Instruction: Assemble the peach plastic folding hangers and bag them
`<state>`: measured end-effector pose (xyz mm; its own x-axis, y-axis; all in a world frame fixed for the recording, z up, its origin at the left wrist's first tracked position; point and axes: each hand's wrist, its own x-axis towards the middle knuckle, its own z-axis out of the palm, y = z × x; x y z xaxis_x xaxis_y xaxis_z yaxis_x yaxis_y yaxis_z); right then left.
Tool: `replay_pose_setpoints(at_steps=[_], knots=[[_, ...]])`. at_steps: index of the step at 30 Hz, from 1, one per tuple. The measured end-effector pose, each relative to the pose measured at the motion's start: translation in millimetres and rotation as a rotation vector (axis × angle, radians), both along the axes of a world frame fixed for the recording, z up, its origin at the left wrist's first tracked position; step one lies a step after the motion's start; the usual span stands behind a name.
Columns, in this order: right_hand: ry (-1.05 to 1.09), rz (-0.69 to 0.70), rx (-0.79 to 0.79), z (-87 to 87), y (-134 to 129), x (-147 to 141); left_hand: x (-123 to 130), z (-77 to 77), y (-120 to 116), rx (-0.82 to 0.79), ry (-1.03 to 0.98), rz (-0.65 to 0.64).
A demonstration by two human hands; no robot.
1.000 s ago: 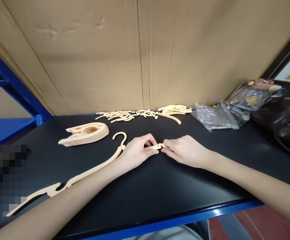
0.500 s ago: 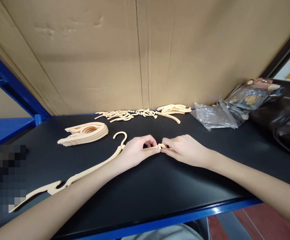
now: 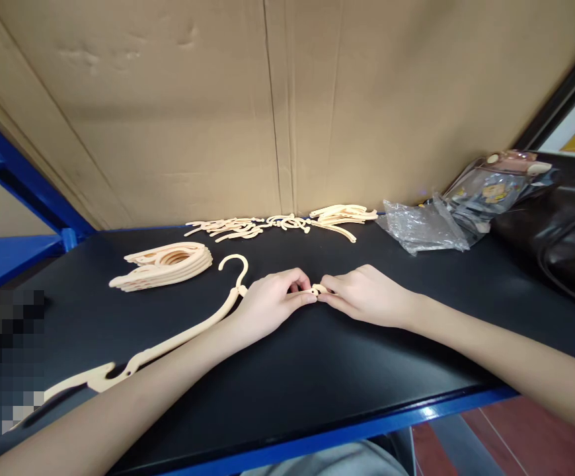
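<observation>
A cream plastic folding hanger point(image 3: 188, 330) stretches under my left forearm, its hook point(image 3: 243, 261) showing just left of my hand. My left hand point(image 3: 272, 301) pinches the hanger's right arm near its end, thumb in front and fingers behind. Facing it, my right hand point(image 3: 364, 294) pinches a small cream hanger piece point(image 3: 320, 288) that meets that arm at a joint between my fingertips. Most of this piece is hidden by my right fingers. Whether the two parts are locked together I cannot tell.
Folded cream hangers point(image 3: 163, 268) lie stacked at the left. Along the cardboard wall lie loose arm pieces point(image 3: 228, 228), hooks point(image 3: 287, 223) and longer arms point(image 3: 342, 215). Clear plastic bags point(image 3: 423, 225) and a dark leather bag point(image 3: 555, 218) are at the right. The black tabletop has a blue front edge point(image 3: 367, 430).
Both hands keep their grip at the joint with hardly any movement. The hanger's hook and left part have shifted slightly left, and the whole view has moved a little.
</observation>
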<state>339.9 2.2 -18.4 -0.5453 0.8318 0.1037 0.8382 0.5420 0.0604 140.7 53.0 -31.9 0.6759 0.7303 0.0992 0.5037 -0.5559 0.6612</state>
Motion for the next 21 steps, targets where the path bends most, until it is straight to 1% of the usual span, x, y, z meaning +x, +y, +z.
replay_pose_setpoints(at_steps=[4,9,14,21], knots=[[-0.013,0.017,0.000,-0.9,-1.7,-0.6,1.3,-0.5,-0.1,-0.008,0.004,0.006],[-0.068,0.044,0.038,-3.8,-3.5,-0.9,1.7,-1.6,-0.7,0.029,0.029,0.010],[-0.087,0.040,0.069,-4.2,-4.9,-3.6,2.4,-4.0,0.9,0.058,0.025,-0.007],[-0.134,0.053,0.113,-3.8,-6.9,-5.6,1.6,-6.0,1.7,0.040,0.008,-0.027]])
